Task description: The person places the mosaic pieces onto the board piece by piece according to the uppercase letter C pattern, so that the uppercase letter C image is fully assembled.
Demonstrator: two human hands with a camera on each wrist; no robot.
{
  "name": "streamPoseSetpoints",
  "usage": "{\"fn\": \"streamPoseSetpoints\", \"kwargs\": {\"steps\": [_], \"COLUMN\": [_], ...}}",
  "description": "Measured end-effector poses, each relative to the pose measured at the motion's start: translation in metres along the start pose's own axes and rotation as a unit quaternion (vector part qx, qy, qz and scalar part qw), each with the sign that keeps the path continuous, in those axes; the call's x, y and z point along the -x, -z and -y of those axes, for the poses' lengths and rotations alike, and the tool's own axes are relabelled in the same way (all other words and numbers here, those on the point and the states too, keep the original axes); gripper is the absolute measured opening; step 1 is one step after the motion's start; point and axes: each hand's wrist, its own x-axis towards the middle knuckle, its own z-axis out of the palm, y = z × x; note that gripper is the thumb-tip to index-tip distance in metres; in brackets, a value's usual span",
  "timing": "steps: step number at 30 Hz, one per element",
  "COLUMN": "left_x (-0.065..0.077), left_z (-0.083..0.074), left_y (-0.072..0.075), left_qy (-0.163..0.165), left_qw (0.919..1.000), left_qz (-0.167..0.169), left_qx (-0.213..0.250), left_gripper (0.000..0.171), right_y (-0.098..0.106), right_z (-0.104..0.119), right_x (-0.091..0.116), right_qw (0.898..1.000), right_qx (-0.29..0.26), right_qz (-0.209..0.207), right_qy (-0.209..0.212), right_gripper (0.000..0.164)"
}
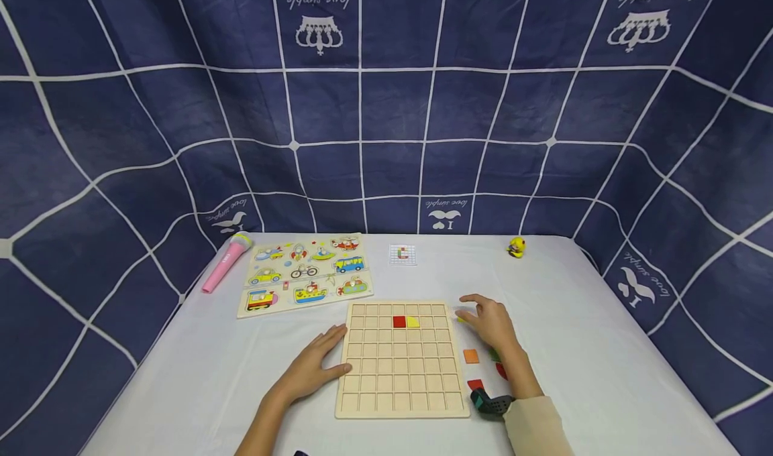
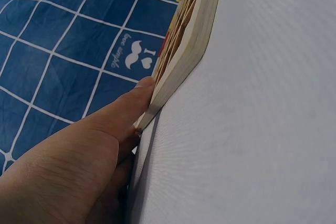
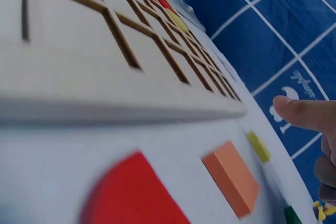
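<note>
A wooden grid board (image 1: 401, 365) lies in front of me, with a red square (image 1: 399, 322) and a yellow quarter-round piece (image 1: 413, 322) side by side in its cells. My left hand (image 1: 308, 372) rests on the board's left edge, fingers extended; the left wrist view shows the thumb (image 2: 139, 95) against the rim. Off the right edge, my right hand (image 1: 492, 323) hovers with thumb and fingers apart, holding nothing, near a partly hidden yellow piece (image 1: 460, 319). An orange square (image 1: 471, 356), red pieces (image 1: 475, 384) and a green piece (image 1: 495, 355) lie beneath or beside that arm.
A small pattern card (image 1: 402, 254) lies behind the board. To the back left are a vehicle puzzle board (image 1: 308, 278) and a pink toy microphone (image 1: 225, 265). A small yellow figure (image 1: 516, 247) stands at the back right, before a blue checked curtain (image 1: 392, 107).
</note>
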Motion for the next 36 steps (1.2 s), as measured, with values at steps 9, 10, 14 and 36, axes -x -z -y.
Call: {"fn": "streamPoseSetpoints", "kwargs": {"steps": [9, 10, 14, 36], "left_x": [0.0, 0.0, 0.0, 0.0], "left_z": [0.001, 0.001, 0.001, -0.001], "left_y": [-0.001, -0.001, -0.002, 0.0], "left_qy": [-0.001, -0.002, -0.005, -0.005], "left_qw": [1.0, 1.0, 1.0, 1.0], "left_qz": [0.003, 0.003, 0.002, 0.0], "left_qx": [-0.002, -0.001, 0.001, -0.004], "left_gripper": [0.078, 0.078, 0.078, 0.078], "right_y": [0.001, 0.0, -0.003, -0.015], "right_z": [-0.022, -0.023, -0.027, 0.03], "right_x": [0.004, 0.004, 0.005, 0.0], "right_qw": [0.999, 0.998, 0.998, 0.999], "right_qx": [0.024, 0.029, 0.042, 0.017], "right_qz": [0.027, 0.031, 0.038, -0.002], "right_qy": [-0.035, -0.037, -0.032, 0.048], "right_gripper": [0.034, 0.034, 0.034, 0.033]}}
